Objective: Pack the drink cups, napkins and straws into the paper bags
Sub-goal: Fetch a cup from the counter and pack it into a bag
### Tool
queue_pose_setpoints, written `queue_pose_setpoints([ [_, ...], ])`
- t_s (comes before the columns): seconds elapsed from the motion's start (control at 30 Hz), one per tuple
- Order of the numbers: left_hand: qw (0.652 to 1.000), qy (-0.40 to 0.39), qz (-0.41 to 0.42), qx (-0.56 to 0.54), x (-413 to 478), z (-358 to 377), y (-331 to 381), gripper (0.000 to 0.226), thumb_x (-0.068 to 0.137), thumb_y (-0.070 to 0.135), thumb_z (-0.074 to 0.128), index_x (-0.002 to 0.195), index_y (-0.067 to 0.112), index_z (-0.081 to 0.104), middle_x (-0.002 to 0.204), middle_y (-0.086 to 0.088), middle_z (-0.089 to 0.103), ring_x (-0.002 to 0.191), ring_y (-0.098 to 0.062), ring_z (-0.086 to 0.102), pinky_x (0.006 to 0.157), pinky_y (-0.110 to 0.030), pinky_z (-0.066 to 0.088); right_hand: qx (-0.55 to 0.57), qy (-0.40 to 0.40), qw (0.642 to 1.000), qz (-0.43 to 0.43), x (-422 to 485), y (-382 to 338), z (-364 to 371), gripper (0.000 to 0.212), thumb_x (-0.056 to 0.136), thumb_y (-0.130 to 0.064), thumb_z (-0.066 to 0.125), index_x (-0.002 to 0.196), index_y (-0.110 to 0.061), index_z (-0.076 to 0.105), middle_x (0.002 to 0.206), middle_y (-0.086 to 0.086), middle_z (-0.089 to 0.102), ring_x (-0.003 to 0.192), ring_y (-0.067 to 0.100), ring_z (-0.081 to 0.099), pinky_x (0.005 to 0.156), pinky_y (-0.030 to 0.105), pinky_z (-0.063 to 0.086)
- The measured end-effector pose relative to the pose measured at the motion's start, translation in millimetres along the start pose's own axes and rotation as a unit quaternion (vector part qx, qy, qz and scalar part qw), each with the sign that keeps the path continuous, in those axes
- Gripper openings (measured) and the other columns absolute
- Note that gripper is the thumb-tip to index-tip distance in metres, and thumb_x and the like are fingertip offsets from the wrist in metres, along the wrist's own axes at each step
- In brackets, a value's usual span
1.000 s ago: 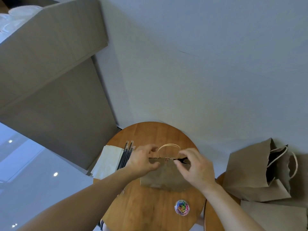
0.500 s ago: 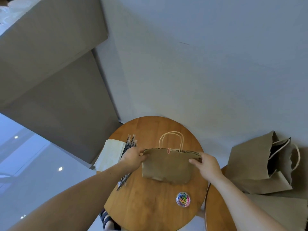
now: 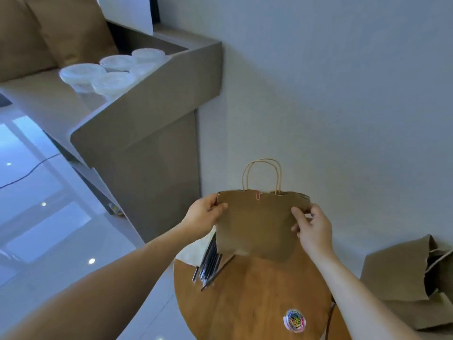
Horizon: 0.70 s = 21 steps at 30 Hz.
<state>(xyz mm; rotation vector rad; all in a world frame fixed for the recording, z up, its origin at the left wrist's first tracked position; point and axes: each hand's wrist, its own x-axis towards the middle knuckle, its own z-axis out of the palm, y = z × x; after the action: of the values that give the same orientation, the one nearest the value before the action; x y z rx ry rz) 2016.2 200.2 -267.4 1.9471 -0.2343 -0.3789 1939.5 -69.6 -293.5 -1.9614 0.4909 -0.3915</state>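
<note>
Gripping bag (image 3: 257, 227) at both upper corners, above table (image 3: 257, 295). Left hand (image 3: 203, 215) pinching left corner, thumb on front face, fingers behind. Right hand (image 3: 312, 229) curled round right edge, thumb likewise in front. Held so probably to keep mouth level and shut for carrying off. Pinned at top rim with pink clip (image 3: 257, 195), suggesting already packed; cannot see inside. Seemingly lifted clear of tabletop, though hard to judge from above.

Thin brown kraft paper, creased and soft-edged, with twisted loop handles (image 3: 261, 175) standing upright. On round wooden top below left: black straws (image 3: 209, 260), loose bundle, beside white napkins (image 3: 188, 250). On grey ledge (image 3: 147, 114) far left: clear lidded cups (image 3: 82, 73), not yet packed. At right: more bags (image 3: 397, 278), slumped.
</note>
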Motion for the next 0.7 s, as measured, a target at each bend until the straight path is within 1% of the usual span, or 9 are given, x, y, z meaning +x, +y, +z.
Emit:
queue_pose_setpoints([
  [0.07, 0.999, 0.023, 0.008, -0.029, -13, -28, 3, 0.014, 0.1, 0.024, 0.054, 0.106, 0.029, 0.067, 0.093, 0.001, 0.073, 0.077, -0.012, 0.066, 0.07, -0.023, 0.056, 0.003, 0.013, 0.999, -0.035, -4, -29, 19, 0.011, 0.095, -0.031, 0.063, 0.088, -0.025, 0.058, 0.054, 0.002, 0.063, 0.053, 0.014, 0.062, 0.061, 0.039, 0.05],
  [0.1, 0.998, 0.038, 0.016, -0.041, -20, -43, 5, 0.014, 0.1, 0.024, 0.054, 0.106, 0.029, 0.067, 0.095, -0.001, 0.073, 0.079, -0.017, 0.067, 0.07, -0.028, 0.057, 0.006, 0.018, 0.998, -0.053, -7, -45, 29, 0.01, 0.095, -0.031, 0.063, 0.087, -0.028, 0.058, 0.055, 0.0, 0.063, 0.052, 0.012, 0.061, 0.06, 0.038, 0.049],
  [0.17, 0.995, 0.073, 0.038, -0.052, -35, -76, 8, 0.012, 0.099, 0.025, 0.055, 0.104, 0.026, 0.067, 0.094, 0.002, 0.073, 0.078, -0.013, 0.067, 0.064, -0.027, 0.054, 0.012, 0.022, 0.996, -0.091, -14, -78, 48, 0.009, 0.095, -0.032, 0.062, 0.088, -0.032, 0.057, 0.057, -0.004, 0.064, 0.051, 0.009, 0.06, 0.059, 0.036, 0.049],
  [0.27, 0.987, 0.137, 0.066, -0.049, -59, -128, 10, 0.01, 0.098, 0.028, 0.058, 0.098, 0.022, 0.066, 0.092, 0.001, 0.073, 0.084, -0.014, 0.068, 0.072, -0.032, 0.056, 0.027, 0.011, 0.99, -0.134, -28, -132, 79, 0.009, 0.095, -0.035, 0.062, 0.087, -0.033, 0.057, 0.058, -0.007, 0.063, 0.049, 0.008, 0.059, 0.056, 0.034, 0.048],
  [0.37, 0.974, 0.203, 0.098, -0.03, -86, -182, 15, 0.01, 0.097, 0.034, 0.058, 0.091, 0.029, 0.064, 0.085, 0.008, 0.071, 0.076, -0.003, 0.065, 0.063, -0.017, 0.052, 0.054, -0.002, 0.985, -0.164, -41, -185, 114, 0.011, 0.094, -0.033, 0.064, 0.085, -0.03, 0.059, 0.057, -0.006, 0.061, 0.046, 0.007, 0.056, 0.055, 0.031, 0.045],
  [0.47, 0.958, 0.259, 0.119, -0.04, -116, -234, 20, 0.011, 0.097, 0.033, 0.058, 0.09, 0.03, 0.066, 0.082, 0.012, 0.07, 0.075, 0.0, 0.064, 0.058, -0.008, 0.046, 0.085, -0.038, 0.978, -0.187, -55, -235, 151, 0.01, 0.093, -0.03, 0.066, 0.086, -0.025, 0.062, 0.069, -0.004, 0.063, 0.045, 0.004, 0.054, 0.049, 0.025, 0.045],
  [0.53, 0.942, 0.306, 0.133, -0.039, -135, -269, 24, 0.015, 0.097, 0.03, 0.059, 0.083, 0.031, 0.064, 0.073, 0.018, 0.068, 0.068, 0.004, 0.062, 0.055, -0.006, 0.043, 0.099, -0.075, 0.971, -0.204, -64, -267, 173, 0.006, 0.093, -0.029, 0.066, 0.088, -0.026, 0.064, 0.067, -0.01, 0.063, 0.045, 0.005, 0.054, 0.047, 0.021, 0.046],
  [0.57, 0.934, 0.327, 0.137, -0.038, -144, -285, 26, 0.018, 0.097, 0.029, 0.06, 0.08, 0.03, 0.063, 0.07, 0.017, 0.067, 0.064, 0.006, 0.061, 0.053, -0.006, 0.042, 0.101, -0.098, 0.967, -0.211, -68, -283, 184, 0.005, 0.093, -0.028, 0.066, 0.09, -0.024, 0.065, 0.063, -0.011, 0.062, 0.045, 0.007, 0.053, 0.047, 0.022, 0.045],
  [0.7, 0.899, 0.413, 0.142, -0.032, -166, -350, 40, 0.02, 0.096, 0.032, 0.06, 0.077, 0.025, 0.064, 0.068, 0.009, 0.066, 0.061, 0.003, 0.058, 0.054, -0.012, 0.043, 0.12, -0.171, 0.949, -0.237, -77, -348, 224, 0.007, 0.093, -0.023, 0.067, 0.09, -0.018, 0.064, 0.051, -0.006, 0.058, 0.044, 0.01, 0.052, 0.046, 0.022, 0.043],
])
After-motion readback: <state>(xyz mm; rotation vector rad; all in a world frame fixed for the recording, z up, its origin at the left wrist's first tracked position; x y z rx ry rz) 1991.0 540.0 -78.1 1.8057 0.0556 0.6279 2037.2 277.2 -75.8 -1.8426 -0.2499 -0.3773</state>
